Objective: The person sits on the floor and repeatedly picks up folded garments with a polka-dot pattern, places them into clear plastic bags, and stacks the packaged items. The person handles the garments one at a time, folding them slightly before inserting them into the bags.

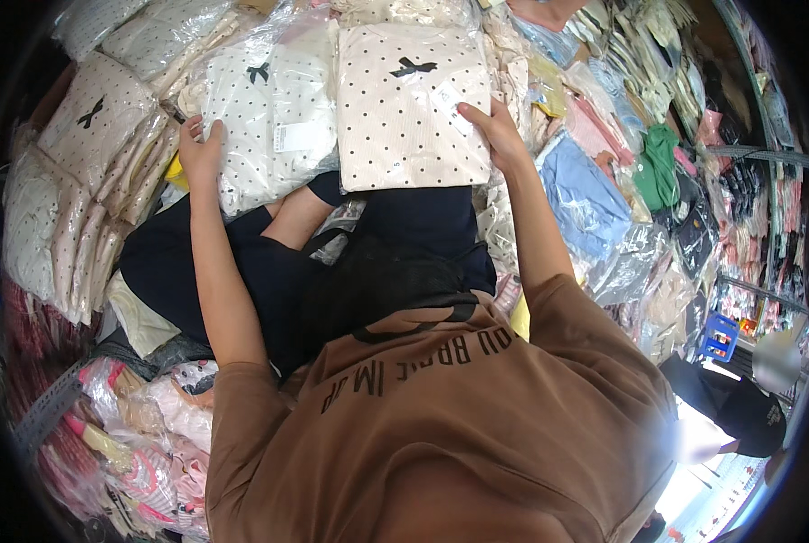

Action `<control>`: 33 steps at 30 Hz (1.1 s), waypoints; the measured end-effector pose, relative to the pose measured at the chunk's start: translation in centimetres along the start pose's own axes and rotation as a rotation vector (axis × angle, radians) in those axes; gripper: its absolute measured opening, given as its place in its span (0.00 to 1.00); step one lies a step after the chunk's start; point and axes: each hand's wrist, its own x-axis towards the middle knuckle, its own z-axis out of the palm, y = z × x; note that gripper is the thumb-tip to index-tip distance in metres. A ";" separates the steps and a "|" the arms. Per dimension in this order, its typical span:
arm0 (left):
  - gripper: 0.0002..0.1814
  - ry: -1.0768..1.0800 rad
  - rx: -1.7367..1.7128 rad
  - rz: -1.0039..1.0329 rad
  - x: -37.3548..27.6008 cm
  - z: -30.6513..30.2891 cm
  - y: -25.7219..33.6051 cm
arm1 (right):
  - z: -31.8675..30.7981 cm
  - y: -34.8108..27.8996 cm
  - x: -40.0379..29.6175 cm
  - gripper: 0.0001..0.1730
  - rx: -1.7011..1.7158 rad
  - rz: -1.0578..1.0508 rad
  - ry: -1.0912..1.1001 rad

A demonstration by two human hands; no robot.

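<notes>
A folded cream garment with black dots and a black bow, in a clear plastic bag (pixel 411 129), lies across my lap at the top centre. My right hand (pixel 496 132) grips its right edge, with the thumb on top near a white tag (pixel 450 107). To its left is a bagged white dotted garment (pixel 262 122) with a bow and a white label. My left hand (pixel 202 146) is at that bag's left edge, thumb and fingers apart; whether it pinches the plastic is unclear.
Stacked bagged dotted garments (pixel 99 129) stand at the left. Blue bagged clothing (pixel 581 197) and a green garment (pixel 657 166) lie at the right, near metal shelving (pixel 761 155). Another person's arm (pixel 547 10) shows at the top; a person in black (pixel 730 400) is at the lower right.
</notes>
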 end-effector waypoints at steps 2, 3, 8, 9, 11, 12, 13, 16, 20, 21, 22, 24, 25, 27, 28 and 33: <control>0.24 0.013 0.024 0.081 -0.7 -0.4 0.3 | 1.1 -1.6 -0.7 0.32 -0.035 -0.019 0.021; 0.23 0.037 0.035 0.129 -0.7 -0.7 1.0 | 1.2 -1.6 -1.1 0.32 -0.043 -0.076 0.052; 0.17 -0.102 -0.050 0.470 -4.0 -3.3 8.8 | 2.6 -4.7 -3.7 0.44 0.156 -0.142 -0.173; 0.16 -0.311 -0.198 0.364 -4.9 -3.5 9.1 | 3.8 -5.7 -4.4 0.48 0.214 -0.194 -0.182; 0.24 -0.678 -0.608 0.216 -7.9 -5.0 12.5 | 6.0 -6.6 -4.0 0.49 0.307 -0.241 -0.305; 0.27 -0.728 -0.641 0.124 -9.5 -6.3 13.1 | 7.1 -6.7 -3.4 0.48 0.307 -0.245 -0.341; 0.30 -0.780 -0.678 0.031 -10.9 -7.2 13.3 | 8.3 -7.0 -2.8 0.48 0.305 -0.249 -0.372; 0.31 -0.586 -0.864 -0.187 -12.8 -8.1 12.4 | 13.3 -5.4 0.6 0.32 0.189 -0.045 -0.441; 0.34 -0.486 -0.746 -0.428 -12.8 -8.4 9.3 | 15.8 -1.3 2.6 0.36 0.102 0.204 -0.664; 0.34 -0.461 -0.740 -0.383 -13.2 -8.5 8.6 | 16.7 -1.6 1.8 0.37 0.095 0.208 -0.640; 0.34 -0.441 -0.737 -0.340 -13.2 -8.5 8.4 | 16.7 -1.1 2.0 0.37 0.131 0.214 -0.671; 0.32 -0.416 -0.589 -0.300 -12.1 -8.6 9.0 | 16.7 -1.3 3.1 0.37 0.200 0.205 -0.716; 0.31 -0.404 -0.517 -0.282 -11.5 -8.7 9.8 | 16.7 -2.4 3.5 0.37 0.229 0.189 -0.728; 0.22 -0.262 -0.406 -0.290 -8.0 -9.1 12.1 | 17.5 -5.4 5.0 0.38 0.311 0.131 -0.736; 0.22 -0.160 -0.252 -0.190 -5.2 -9.5 13.6 | 18.5 -7.8 6.3 0.38 0.366 0.090 -0.726; 0.22 -0.155 -0.691 -0.135 6.0 -9.5 20.7 | 23.3 -18.0 14.4 0.33 0.486 -0.177 -0.747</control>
